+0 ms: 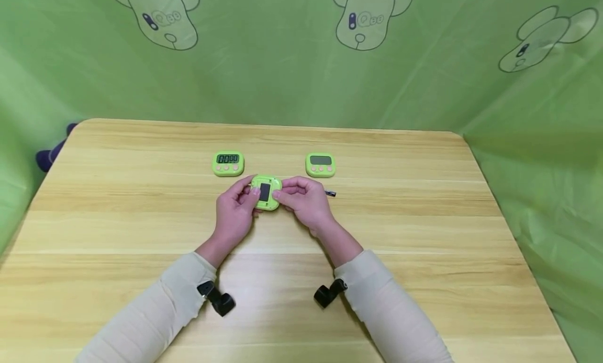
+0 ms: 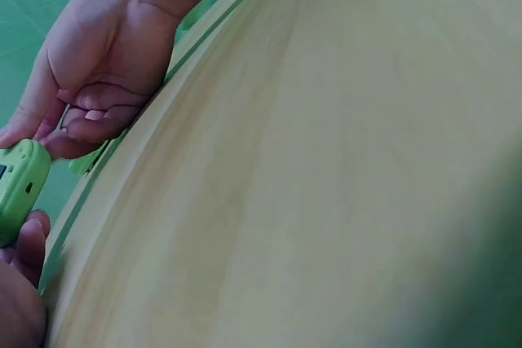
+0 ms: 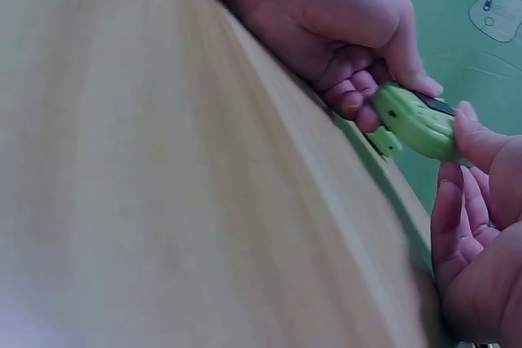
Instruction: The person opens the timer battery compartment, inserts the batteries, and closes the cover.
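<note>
Between both hands is a green digital timer (image 1: 266, 192), its back turned up in the head view, with a dark rectangle in the middle. The left hand (image 1: 235, 211) pinches its left side with the thumb on the back. On the right side, the right hand (image 1: 305, 202) grips it between thumb and fingers. The left wrist view catches the timer's green edge (image 2: 23, 189), with a small dark slot in it. In the right wrist view the timer (image 3: 416, 124) is tilted between the two hands. The fingers hide part of its back.
A second green timer (image 1: 228, 163) reading 00:00 lies beyond the left hand. Beyond the right hand lies a third timer (image 1: 320, 165) with a blank display. A small dark battery-like cylinder (image 1: 331, 193) shows beside the right hand on the wooden table (image 1: 414, 222). Green cloth (image 1: 282, 80) hangs behind.
</note>
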`<state>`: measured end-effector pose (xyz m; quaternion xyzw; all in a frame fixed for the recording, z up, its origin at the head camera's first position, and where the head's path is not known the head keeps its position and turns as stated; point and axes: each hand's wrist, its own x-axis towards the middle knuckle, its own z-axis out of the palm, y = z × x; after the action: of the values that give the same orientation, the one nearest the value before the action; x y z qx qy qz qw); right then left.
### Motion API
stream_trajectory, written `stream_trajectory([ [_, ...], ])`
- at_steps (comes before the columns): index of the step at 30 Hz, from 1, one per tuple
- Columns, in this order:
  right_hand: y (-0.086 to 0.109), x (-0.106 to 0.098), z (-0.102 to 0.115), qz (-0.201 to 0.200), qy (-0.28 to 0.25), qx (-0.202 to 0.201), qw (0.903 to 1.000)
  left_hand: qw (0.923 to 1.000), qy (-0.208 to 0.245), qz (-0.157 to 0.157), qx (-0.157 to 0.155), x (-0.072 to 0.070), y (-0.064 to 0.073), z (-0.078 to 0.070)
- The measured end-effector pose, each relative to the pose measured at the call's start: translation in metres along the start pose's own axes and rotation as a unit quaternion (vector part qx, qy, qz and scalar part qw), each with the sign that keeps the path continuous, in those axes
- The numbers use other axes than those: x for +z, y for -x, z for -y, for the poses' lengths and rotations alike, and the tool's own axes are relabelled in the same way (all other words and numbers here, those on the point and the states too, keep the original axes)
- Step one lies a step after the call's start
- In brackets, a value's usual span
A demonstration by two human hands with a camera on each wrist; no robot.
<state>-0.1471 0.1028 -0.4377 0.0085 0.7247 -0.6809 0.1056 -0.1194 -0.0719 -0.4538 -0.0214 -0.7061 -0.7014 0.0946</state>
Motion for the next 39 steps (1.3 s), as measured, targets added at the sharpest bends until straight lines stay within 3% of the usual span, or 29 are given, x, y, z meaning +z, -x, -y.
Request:
stream_trajectory([
  [4,0.007,0.003,-0.005,0.041,0.061,-0.060,0.9955,0.9997,0.020,0.002,-0.013,-0.002,0.000,-0.001],
  [7,0.011,0.005,-0.009,0.066,0.058,-0.099,0.9912,0.9997,0.010,-0.010,-0.018,-0.001,0.001,-0.004],
  [13,0.010,0.003,-0.013,0.002,0.019,-0.156,0.9876,0.9985,-0.046,-0.017,0.025,0.003,0.006,-0.031],
  [15,0.009,0.002,-0.014,-0.015,0.019,-0.164,0.9862,0.9983,-0.044,-0.003,0.037,0.002,0.005,-0.029],
  [20,0.008,0.003,-0.013,-0.022,0.000,-0.158,0.9872,0.9982,-0.025,0.024,0.048,-0.001,-0.003,-0.005],
  [23,0.007,0.004,-0.012,-0.046,0.007,-0.165,0.9851,0.9991,-0.013,0.017,0.038,-0.001,-0.006,0.005],
  [27,0.004,0.007,-0.013,-0.094,0.022,-0.173,0.9802,0.9994,-0.024,-0.004,0.025,0.003,-0.008,0.007],
  [33,-0.004,0.013,-0.014,-0.162,0.072,-0.149,0.9728,0.9941,-0.101,-0.036,0.012,0.016,-0.014,0.005],
  [39,-0.010,0.018,-0.007,-0.203,0.092,-0.109,0.9687,0.9778,-0.199,-0.064,-0.004,0.026,-0.023,0.003],
])
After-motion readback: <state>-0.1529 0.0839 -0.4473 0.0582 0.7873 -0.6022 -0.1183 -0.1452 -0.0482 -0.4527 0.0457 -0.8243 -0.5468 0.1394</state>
